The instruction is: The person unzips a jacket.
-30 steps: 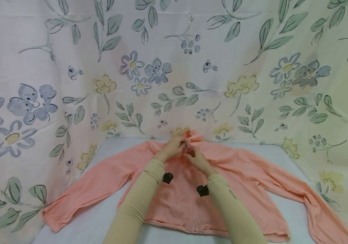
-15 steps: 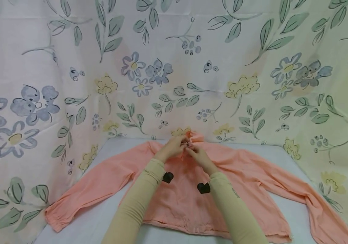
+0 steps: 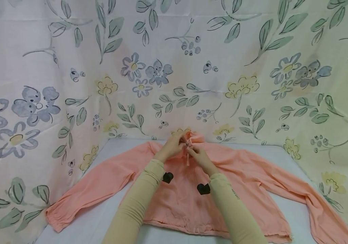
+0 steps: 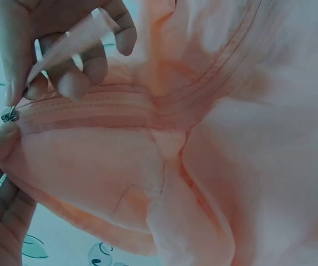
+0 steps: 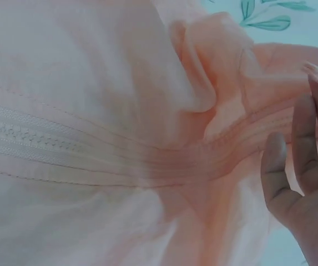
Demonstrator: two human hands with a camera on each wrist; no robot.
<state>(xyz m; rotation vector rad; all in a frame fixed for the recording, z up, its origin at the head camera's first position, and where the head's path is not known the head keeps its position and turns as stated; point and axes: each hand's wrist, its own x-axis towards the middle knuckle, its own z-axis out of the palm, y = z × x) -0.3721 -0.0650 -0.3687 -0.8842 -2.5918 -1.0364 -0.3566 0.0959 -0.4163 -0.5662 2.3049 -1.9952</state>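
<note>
A peach-coloured zip jacket (image 3: pixel 177 203) lies front up with both sleeves spread out. At its neck, my left hand (image 3: pixel 171 148) holds the raised collar edge, the thumb right beside the metal zipper slider (image 4: pixel 9 114). From the other side, my right hand (image 3: pixel 202 158) pinches the zipper pull at the slider. The fabric strip (image 4: pixel 72 44) of the pull trails across the right hand's fingers. Below the hands, the zipper (image 5: pixel 31 134) runs down the jacket front with its teeth together. The collar (image 3: pixel 197 137) stands up behind the fingers.
The jacket covers most of a pale table (image 3: pixel 122 144). One sleeve (image 3: pixel 91 183) reaches left, the other (image 3: pixel 283 179) runs past the front right. A floral cloth (image 3: pixel 174 44) hangs behind and at the sides. Black wrist cameras (image 3: pixel 203 189) sit under both forearms.
My right hand has moved up to the slider, from slightly lower and apart. The pull strip now hangs visibly below the fingers. My left hand has stayed at the collar.
</note>
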